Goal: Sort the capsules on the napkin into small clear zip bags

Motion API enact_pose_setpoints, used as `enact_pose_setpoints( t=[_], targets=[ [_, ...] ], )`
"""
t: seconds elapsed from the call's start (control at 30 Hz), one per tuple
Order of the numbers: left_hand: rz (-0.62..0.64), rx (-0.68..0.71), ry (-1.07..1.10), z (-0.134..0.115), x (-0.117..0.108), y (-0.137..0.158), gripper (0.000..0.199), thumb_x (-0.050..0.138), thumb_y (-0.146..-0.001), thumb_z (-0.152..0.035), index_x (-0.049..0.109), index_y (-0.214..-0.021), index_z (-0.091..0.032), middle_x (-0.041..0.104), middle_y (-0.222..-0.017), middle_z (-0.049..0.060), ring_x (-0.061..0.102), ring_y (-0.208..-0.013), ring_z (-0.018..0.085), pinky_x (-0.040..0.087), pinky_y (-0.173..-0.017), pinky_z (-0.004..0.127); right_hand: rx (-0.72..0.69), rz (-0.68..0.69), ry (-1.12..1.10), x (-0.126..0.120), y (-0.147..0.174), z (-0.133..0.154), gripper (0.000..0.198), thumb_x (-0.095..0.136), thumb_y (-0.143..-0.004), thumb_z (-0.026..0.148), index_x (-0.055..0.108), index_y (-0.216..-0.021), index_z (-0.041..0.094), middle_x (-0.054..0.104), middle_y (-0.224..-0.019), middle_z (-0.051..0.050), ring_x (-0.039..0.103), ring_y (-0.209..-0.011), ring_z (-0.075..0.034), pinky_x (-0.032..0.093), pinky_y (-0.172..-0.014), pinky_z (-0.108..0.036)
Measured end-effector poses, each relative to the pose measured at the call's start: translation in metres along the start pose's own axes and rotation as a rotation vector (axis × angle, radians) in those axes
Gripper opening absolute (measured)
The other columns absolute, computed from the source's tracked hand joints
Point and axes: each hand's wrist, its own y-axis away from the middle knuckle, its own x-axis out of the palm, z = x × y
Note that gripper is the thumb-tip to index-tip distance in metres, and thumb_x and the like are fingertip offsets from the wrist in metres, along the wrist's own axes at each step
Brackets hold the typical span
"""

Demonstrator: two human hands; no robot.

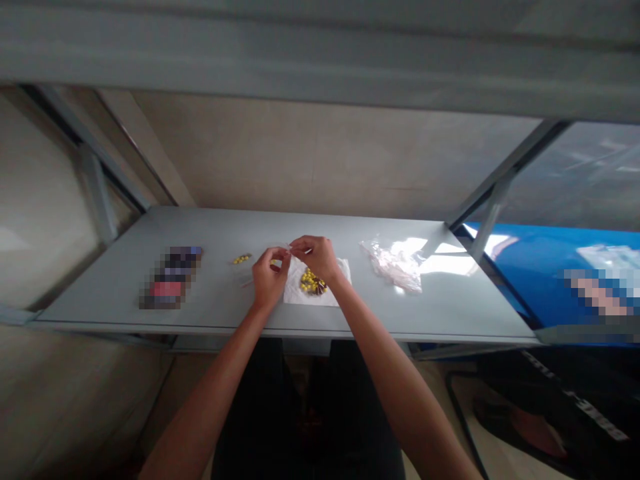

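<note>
Over the table's middle, my left hand [270, 275] and my right hand [317, 256] meet at the fingertips. Both are closed in a pinch, and what they hold between them is too small to make out. Below my right hand lies a white sheet [294, 295] that looks like paper or cloth. On it sits a pile of small yellow-headed pieces with dark thin parts [313, 284], partly covered by the hand. Left of my left hand, a few more yellow pieces [242, 259] rest on the table, with a see-through strip [246, 283] near the wrist.
A heap of see-through plastic bags [393, 265] lies at the right of the grey table [340, 230]. At the left is a blurred-out dark object [173, 277]. A metal beam [320, 57] crosses overhead. Beyond the right frame post stands a blue surface [525, 267].
</note>
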Motion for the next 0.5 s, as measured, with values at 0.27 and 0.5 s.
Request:
enact_pose_setpoints(
  t=[0.27, 0.5],
  targets=[
    [0.032, -0.107, 0.131, 0.0037, 0.0004, 0.0014, 0.036, 0.065, -0.089, -0.052, 0.071, -0.096, -0.017, 0.076, -0.087, 0.008, 0.073, -0.079, 0.019, 0.054, -0.063, 0.025, 0.017, -0.031, 0.052, 0.0038, 0.0059, 0.0029, 0.016, 0.065, -0.078, 0.01, 0.077, -0.086, 0.017, 0.076, -0.076, -0.002, 0.07, -0.069, -0.014, 0.05, -0.067, -0.021],
    [0.089, -0.137, 0.17, 0.0084, 0.0002, -0.0013, 0.037, 0.063, -0.09, -0.055, 0.065, -0.093, -0.018, 0.072, -0.08, 0.006, 0.071, -0.069, 0.019, 0.053, -0.052, 0.024, 0.001, 0.047, 0.095, 0.0053, 0.0089, 0.0019, 0.014, 0.068, -0.08, 0.009, 0.078, -0.087, 0.017, 0.075, -0.071, -0.001, 0.067, -0.064, -0.012, 0.046, -0.063, -0.018]
  ],
)
